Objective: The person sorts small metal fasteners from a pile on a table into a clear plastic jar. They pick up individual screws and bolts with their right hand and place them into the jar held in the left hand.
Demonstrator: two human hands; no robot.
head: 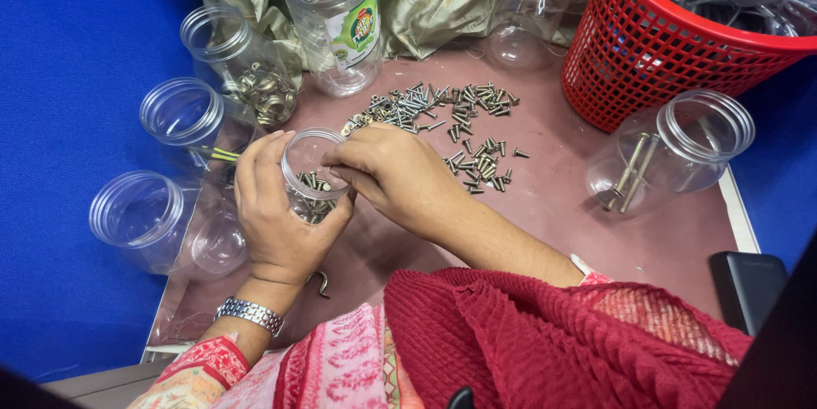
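Note:
My left hand (272, 213) wraps around a small clear plastic jar (308, 172) holding several small screws. My right hand (393, 172) rests its fingertips at the jar's open rim, pinched together; whether a screw is between them I cannot tell. Beyond my hands, a loose pile of small metal screws (455, 124) is spread over the brown tabletop (545, 205). A metal watch sits on my left wrist.
Clear jars lie at the left: one with metal parts (247, 68), one with thin sticks (191, 120), one without contents (157, 222). A jar with long bolts (672, 149) lies at right. A red basket (664, 43), clear bottle (336, 13), small hook (322, 283) and dark device (749, 286) are nearby.

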